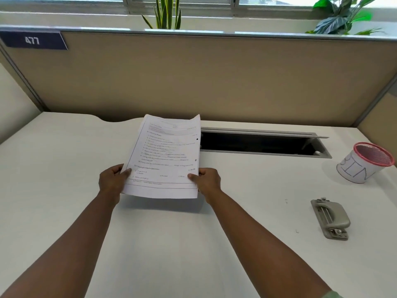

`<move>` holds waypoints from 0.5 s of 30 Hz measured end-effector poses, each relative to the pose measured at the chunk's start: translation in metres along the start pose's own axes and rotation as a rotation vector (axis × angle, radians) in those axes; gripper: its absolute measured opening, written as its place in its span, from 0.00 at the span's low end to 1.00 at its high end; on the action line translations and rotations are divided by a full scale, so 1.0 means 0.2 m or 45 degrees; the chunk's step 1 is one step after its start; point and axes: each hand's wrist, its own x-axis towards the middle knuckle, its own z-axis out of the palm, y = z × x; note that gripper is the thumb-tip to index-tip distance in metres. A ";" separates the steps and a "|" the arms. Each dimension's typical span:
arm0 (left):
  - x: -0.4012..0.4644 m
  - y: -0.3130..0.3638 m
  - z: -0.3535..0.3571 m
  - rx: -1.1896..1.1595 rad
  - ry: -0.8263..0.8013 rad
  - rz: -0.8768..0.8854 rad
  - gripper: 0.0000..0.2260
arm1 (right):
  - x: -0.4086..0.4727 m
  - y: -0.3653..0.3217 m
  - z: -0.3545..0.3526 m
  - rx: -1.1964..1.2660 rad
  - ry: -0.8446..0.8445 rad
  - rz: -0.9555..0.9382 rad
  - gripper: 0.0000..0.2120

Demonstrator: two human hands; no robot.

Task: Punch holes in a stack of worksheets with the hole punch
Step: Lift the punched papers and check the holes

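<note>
White desk [64, 147], worksheets [165, 155] pinched at both lower edges by left hand [112, 179] and right hand [207, 179] fingers

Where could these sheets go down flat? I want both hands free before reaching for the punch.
Bare desk lies under the held worksheets, between the left hand and right hand, and runs left to the desk edge. The right side is more crowded: the hole punch, the mesh bin and the open cable tray.

Thin matt paper worksheets [165, 155], dull grey metal hole punch [330, 218], smooth matt white desk [171, 244].
</note>
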 end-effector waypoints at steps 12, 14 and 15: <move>0.23 -0.11 0.06 0.283 0.095 0.037 0.14 | 0.23 0.03 0.17 -0.211 -0.018 -0.004 0.13; 0.25 -0.12 0.07 0.325 0.112 0.028 0.14 | 0.24 0.03 0.18 -0.238 -0.006 -0.018 0.14; 0.25 -0.13 0.07 0.344 0.118 0.033 0.14 | 0.25 0.03 0.18 -0.238 0.003 -0.021 0.14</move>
